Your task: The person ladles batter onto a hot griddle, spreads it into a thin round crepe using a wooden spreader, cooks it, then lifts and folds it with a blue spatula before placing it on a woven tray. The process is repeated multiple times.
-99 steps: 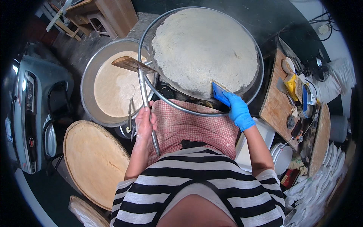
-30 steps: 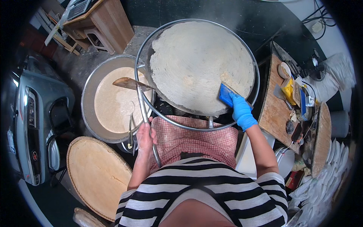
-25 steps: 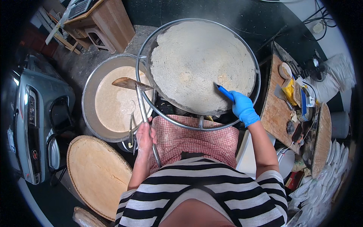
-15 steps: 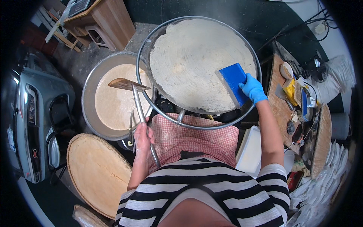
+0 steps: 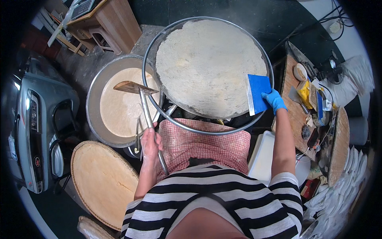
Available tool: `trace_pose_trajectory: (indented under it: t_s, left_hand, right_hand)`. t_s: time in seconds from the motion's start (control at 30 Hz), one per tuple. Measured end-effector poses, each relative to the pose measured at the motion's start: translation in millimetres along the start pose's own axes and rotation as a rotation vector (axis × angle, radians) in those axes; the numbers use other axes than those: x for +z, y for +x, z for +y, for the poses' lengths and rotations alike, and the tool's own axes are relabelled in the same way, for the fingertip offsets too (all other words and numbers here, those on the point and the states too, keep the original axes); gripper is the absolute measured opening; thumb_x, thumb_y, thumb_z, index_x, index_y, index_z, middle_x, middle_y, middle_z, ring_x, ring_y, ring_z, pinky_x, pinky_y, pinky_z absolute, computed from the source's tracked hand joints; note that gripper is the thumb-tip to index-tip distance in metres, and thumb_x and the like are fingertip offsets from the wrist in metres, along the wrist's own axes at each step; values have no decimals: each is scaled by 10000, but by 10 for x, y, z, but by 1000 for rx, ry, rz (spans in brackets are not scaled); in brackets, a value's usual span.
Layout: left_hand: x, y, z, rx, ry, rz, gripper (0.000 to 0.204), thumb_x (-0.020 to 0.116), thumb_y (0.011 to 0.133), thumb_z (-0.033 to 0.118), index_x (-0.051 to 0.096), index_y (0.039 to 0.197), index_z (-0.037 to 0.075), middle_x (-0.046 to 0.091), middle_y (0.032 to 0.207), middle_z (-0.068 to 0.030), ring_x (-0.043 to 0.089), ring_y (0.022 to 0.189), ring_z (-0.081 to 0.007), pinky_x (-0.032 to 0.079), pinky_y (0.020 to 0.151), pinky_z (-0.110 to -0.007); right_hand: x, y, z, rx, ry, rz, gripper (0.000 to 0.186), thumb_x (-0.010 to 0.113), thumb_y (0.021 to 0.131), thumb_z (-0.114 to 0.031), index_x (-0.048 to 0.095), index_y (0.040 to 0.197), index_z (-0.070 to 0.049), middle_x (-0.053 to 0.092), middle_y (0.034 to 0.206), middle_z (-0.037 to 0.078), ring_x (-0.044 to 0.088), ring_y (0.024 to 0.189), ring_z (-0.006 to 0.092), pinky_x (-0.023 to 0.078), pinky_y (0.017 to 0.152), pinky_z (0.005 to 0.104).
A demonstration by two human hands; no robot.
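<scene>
My left hand is closed around the metal handle of a batter spreader. Its wooden blade hangs over a large metal pot of pale batter. In a blue glove, my right hand grips a wide blue scraper at the right edge of a round griddle. A thin pale layer of batter covers most of the griddle, its surface streaked. The scraper's pale straight edge faces left, over the layer's right rim; whether it touches cannot be told.
A grey metal ring surrounds the griddle. At lower left stands a round woven tray with a pale flat surface; a grey vehicle is beyond it. A cluttered wooden table stands right, a white container nearer.
My right hand and the scraper have moved right, toward the griddle's rim, and the blade has turned more upright. The griddle has shifted slightly within the ring. My left hand stays put.
</scene>
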State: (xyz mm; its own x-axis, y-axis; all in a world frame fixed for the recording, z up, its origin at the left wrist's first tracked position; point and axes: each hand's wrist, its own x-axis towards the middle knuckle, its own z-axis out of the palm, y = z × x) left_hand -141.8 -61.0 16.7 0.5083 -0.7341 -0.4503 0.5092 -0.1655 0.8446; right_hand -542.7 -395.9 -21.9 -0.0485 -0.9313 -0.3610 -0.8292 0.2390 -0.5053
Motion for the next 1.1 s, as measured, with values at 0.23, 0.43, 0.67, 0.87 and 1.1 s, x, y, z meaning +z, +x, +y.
trace_pose_trajectory:
  t_s: [0.23, 0.43, 0.67, 0.87, 1.1]
  left_hand:
    - [16, -40, 2, 9, 17, -22, 330, 352, 962, 260, 481, 1173, 42, 381, 509, 13, 349, 367, -71, 303, 345, -196]
    - [20, -47, -16, 13, 47, -44, 334, 356, 960, 263, 476, 1177, 39, 383, 518, 12, 353, 373, -69, 301, 348, -198]
    - [77, -44, -28, 2, 26, -86, 330, 362, 958, 272, 474, 1173, 49, 386, 519, 15, 355, 370, -69, 312, 346, -201]
    - [140, -83, -9, -10, 64, -110, 336, 369, 955, 298, 478, 1158, 53, 380, 519, 17, 357, 372, -69, 311, 350, -201]
    - [240, -112, 69, 10, 54, -134, 356, 412, 943, 303, 490, 1167, 39, 404, 531, 16, 360, 377, -64, 312, 353, -192]
  right_hand:
    - [-346, -375, -217, -118, -194, 204, 354, 683, 709, -258, 594, 957, -21, 637, 905, 181, 625, 800, 317, 491, 723, 375]
    - [250, -950, -621, -500, -439, 225, 254, 522, 746, -76, 607, 982, -119, 613, 883, 178, 586, 827, 367, 471, 731, 449]
    - [1002, -1584, -991, -828, -483, 79, 293, 518, 734, -37, 573, 1020, -71, 600, 917, 156, 588, 825, 330, 474, 719, 416]
    - [1498, -2123, -1129, -930, -703, 44, 182, 497, 770, -83, 535, 946, -59, 550, 813, 93, 571, 717, 249, 477, 616, 351]
    - [1187, -2364, -1132, -941, -355, -98, 279, 528, 759, -83, 538, 1032, -26, 593, 892, 107, 590, 795, 258, 482, 675, 344]
